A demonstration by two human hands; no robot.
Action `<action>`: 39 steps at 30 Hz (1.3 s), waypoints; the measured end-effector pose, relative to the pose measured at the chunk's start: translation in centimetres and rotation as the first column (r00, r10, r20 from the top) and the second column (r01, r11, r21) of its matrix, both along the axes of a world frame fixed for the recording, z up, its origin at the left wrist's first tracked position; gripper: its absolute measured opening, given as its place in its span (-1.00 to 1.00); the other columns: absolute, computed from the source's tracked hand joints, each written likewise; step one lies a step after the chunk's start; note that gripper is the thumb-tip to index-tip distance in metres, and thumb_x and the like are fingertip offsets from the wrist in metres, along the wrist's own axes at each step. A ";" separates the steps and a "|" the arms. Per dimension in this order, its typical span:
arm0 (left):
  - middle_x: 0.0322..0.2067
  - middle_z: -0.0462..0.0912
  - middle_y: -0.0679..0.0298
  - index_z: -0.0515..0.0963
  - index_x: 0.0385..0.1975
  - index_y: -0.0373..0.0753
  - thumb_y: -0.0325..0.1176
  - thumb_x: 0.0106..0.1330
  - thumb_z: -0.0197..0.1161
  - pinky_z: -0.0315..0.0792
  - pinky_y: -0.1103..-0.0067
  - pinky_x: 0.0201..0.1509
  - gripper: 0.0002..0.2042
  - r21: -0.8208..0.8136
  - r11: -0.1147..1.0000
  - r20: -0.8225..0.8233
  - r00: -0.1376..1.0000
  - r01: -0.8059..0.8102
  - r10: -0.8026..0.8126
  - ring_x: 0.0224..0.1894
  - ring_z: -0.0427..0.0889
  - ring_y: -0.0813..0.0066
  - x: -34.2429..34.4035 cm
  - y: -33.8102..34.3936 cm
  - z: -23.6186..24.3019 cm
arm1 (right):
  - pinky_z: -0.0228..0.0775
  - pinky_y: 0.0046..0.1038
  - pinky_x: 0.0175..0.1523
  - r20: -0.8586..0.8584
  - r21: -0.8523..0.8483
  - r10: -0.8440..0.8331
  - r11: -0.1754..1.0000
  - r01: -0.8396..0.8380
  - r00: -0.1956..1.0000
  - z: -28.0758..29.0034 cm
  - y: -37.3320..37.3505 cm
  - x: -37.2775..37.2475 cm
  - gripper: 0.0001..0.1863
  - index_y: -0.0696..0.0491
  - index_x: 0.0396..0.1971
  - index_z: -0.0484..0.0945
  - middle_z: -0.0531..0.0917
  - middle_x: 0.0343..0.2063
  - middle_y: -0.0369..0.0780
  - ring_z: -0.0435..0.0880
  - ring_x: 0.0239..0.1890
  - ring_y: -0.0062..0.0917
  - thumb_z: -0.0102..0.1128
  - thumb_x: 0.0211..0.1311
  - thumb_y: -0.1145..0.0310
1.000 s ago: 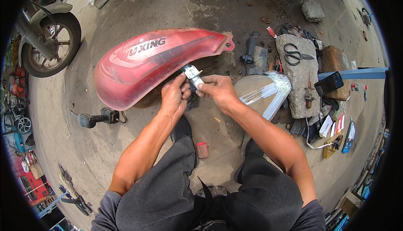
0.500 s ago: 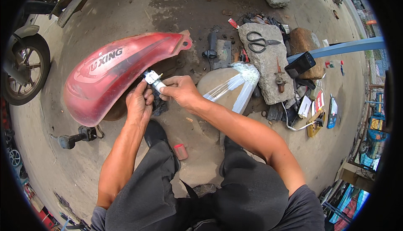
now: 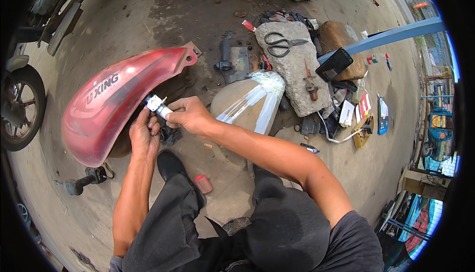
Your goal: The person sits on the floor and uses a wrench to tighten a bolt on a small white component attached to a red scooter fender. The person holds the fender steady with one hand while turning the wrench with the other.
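A red motorcycle fuel tank (image 3: 106,105) lies on its side on the ground to my left. At its underside edge is a silver fuel valve (image 3: 155,103) with a pale round cup at its lower end. My right hand (image 3: 190,117) pinches that cup between thumb and fingers. Close under the valve body, my left hand (image 3: 145,132) has its fingers curled, with thumb and fingertip against the valve. Where the valve meets the tank is partly hidden. A rusty older-looking valve (image 3: 310,85) rests on a flat stone slab to the right.
Black-handled scissors (image 3: 279,44) and the valve lie on the stone slab (image 3: 292,71). Beside it are a dark phone (image 3: 334,64) and a blue bar (image 3: 386,37). A taped tan seat-like piece (image 3: 242,105), red cup (image 3: 203,184) and power tool (image 3: 86,181) are on the ground.
The whole view has shifted, so the surroundings appear further left. Both hands keep their hold at the valve, which looks little changed against the tank. A small cylinder shows beyond my right forearm.
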State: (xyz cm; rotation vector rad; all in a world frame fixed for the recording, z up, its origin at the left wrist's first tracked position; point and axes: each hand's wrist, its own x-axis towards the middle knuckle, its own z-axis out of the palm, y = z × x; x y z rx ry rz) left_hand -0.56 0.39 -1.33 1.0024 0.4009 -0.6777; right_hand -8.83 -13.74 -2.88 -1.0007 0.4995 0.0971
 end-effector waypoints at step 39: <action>-0.44 0.38 0.34 0.44 -0.18 -0.36 -0.44 0.39 0.12 0.05 0.74 -0.65 -0.87 -0.029 1.000 -0.011 1.000 0.005 -0.005 -0.57 0.22 0.70 0.0 0.2 -0.6 | 0.26 -0.58 -0.53 -0.068 -0.584 -0.830 0.483 0.653 0.553 -0.3 -35.9 -25.2 -0.61 0.24 -0.20 0.53 0.67 -0.29 -0.19 0.47 -0.52 -0.64 0.12 0.34 0.14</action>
